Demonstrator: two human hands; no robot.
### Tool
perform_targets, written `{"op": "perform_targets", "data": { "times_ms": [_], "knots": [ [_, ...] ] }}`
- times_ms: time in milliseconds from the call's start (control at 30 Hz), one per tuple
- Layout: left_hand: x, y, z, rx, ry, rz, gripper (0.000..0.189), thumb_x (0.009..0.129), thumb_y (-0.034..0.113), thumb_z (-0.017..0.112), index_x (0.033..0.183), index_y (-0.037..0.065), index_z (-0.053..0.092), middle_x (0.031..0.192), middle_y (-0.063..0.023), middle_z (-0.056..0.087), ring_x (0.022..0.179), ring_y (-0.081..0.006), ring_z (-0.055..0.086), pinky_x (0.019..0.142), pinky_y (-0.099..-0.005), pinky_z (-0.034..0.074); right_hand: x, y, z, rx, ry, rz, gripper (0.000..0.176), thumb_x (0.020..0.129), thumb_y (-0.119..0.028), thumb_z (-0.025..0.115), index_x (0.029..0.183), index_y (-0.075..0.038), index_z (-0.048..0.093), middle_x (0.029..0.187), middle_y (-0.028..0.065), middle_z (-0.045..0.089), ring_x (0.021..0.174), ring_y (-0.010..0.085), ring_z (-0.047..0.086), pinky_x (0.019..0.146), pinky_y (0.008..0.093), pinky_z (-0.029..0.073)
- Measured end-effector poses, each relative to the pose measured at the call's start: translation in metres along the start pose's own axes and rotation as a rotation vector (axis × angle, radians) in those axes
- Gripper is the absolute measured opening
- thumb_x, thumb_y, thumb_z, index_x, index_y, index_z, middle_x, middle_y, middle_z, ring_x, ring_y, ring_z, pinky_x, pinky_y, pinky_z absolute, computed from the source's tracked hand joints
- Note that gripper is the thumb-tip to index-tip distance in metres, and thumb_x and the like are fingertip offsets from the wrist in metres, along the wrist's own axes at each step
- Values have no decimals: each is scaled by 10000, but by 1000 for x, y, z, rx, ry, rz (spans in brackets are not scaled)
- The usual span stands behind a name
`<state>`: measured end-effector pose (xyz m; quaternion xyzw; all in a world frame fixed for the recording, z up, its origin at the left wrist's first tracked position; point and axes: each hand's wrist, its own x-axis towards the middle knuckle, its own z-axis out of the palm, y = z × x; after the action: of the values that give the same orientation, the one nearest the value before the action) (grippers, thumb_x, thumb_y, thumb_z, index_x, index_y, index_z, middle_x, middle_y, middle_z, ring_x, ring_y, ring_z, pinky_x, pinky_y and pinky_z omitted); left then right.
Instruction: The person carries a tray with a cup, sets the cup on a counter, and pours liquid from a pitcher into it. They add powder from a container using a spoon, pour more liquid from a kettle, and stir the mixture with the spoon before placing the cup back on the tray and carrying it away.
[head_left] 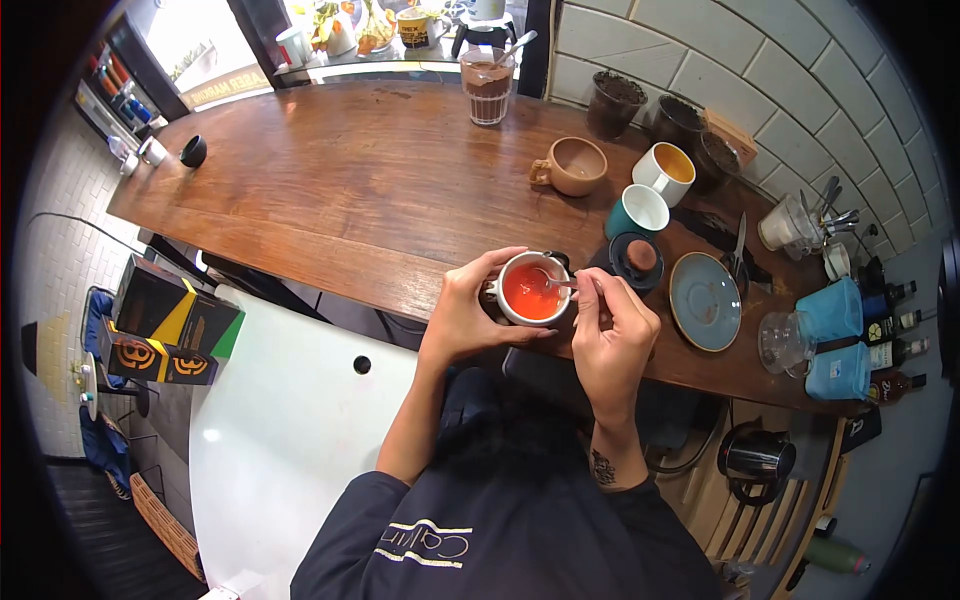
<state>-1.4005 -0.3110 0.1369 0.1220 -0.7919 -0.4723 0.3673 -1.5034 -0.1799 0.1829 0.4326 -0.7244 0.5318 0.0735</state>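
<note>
A white cup [504, 308] with bright red-orange liquid [530, 291] in it is held at the counter's front edge. My left hand [468, 308] wraps round its side, thumb near the front and fingers behind the rim. Pinched in my right hand [615, 325] is a metal spoon [563, 284], whose lower end dips into the liquid. Just behind my right hand stands a dark round lidded container with a brown knob [641, 255]. A blue-grey plate [705, 301] lies to the right of that hand.
On the wooden counter [350, 180] stand a tan mug [577, 167], a white mug [664, 173], a green cup [638, 211] and a glass of brown powder [488, 85]. Scissors [740, 255] lie by the plate. Blue containers [838, 370] and several bottles are at right. A kettle [757, 456] sits below.
</note>
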Motion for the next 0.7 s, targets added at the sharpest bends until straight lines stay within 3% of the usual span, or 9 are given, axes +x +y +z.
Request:
{"op": "perform_targets", "data": {
  "times_ms": [267,467,700],
  "knots": [
    [0,-3,0,17,-9,7,800,494,266,906,1163,-5,559,1000,-143,674,955,-225,658,852,-342,522,0,-6,-5,118,-146,-48,57,856,-12,599,872,40,615,721,141,608,593,275,597,517,323,422],
    [1,0,-1,34,-13,-6,790,496,260,904,1161,1,565,1005,-139,674,944,-225,660,843,-341,525,6,-4,-10,-7,-65,-9,86,870,-59,597,848,22,614,731,129,614,598,301,585,544,336,420],
    [0,2,-3,9,-28,-22,788,501,247,902,1168,1,564,1010,-140,673,952,-219,658,845,-340,524,6,-8,-6,131,-150,21,70,864,-15,583,864,50,610,725,156,613,596,272,599,532,328,432]
  ]
}}
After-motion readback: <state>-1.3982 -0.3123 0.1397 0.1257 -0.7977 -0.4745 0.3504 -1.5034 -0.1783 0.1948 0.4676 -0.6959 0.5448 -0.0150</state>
